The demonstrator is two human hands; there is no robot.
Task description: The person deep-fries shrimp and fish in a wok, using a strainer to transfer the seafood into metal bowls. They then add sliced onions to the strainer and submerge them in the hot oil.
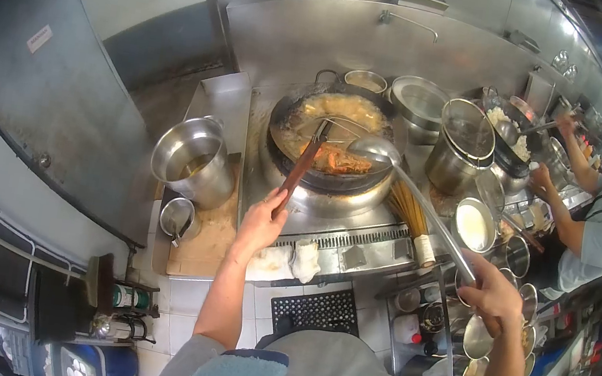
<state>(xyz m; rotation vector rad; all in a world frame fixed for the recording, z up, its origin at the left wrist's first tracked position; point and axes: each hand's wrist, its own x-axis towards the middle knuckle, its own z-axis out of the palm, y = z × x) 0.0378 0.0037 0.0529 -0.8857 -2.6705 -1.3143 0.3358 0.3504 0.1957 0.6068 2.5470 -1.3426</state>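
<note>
A wok [276, 129] of orange food [339, 161] sits on the steel counter [229, 105]. The left hand [262, 219] is nearer, closed round a wooden-handled utensil [303, 164], with the wok at one o'clock. The right hand [492, 292] grips a long ladle [374, 149]. Its handle runs toward ten o'clock, bowl over the wok.

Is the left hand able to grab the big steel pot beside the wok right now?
Probably not: the left hand grips the skimmer's wooden handle. The steel pot stands close by with nothing between, so only the full hand stops it.
</note>
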